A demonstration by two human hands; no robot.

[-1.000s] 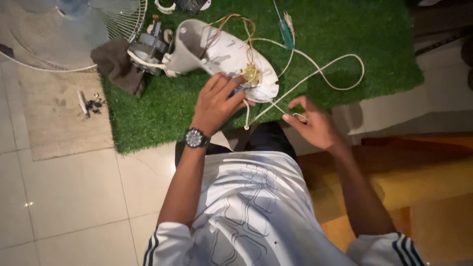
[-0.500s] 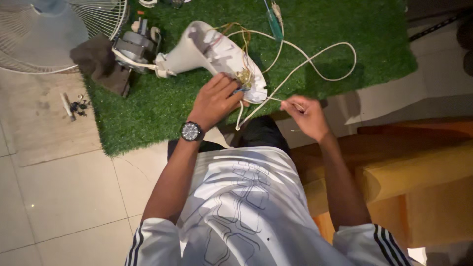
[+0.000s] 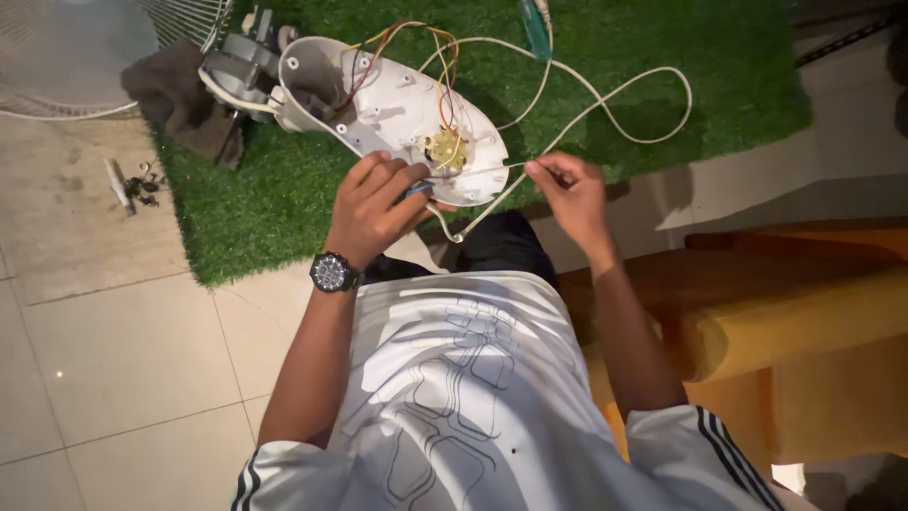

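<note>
Viewer: a person in a white patterned shirt (image 3: 454, 378) sat looking down over their own arms, a tiled floor (image 3: 123, 360) to their left.
Left hand: the left hand (image 3: 376, 203), with a dark wristwatch (image 3: 332, 273) at the wrist, was curled around the near edge of a white fan housing (image 3: 388, 114); its fingers were clenched on something small and blue, too hidden to name.
Right hand: the right hand (image 3: 567, 194) pinched the end of a thin white wire (image 3: 492, 168), drawn taut toward the housing.
Fan housing: it lay open on a green grass mat (image 3: 662, 57), red and yellow wires showing inside, a brass-coloured switch part (image 3: 443, 147) near the left hand.
Step in hand: it looked like wiring work at the switch part inside the open housing.
Next move: it would likely call for a steady left grip and fine guiding of the wire end.
Farther off: a white cord (image 3: 624, 114) looped over the mat; a fan motor (image 3: 232, 71) and dark cloth (image 3: 170, 90) lay past the housing, a fan grille (image 3: 76, 47) at the far left, small screws (image 3: 142, 185) on the floor.
</note>
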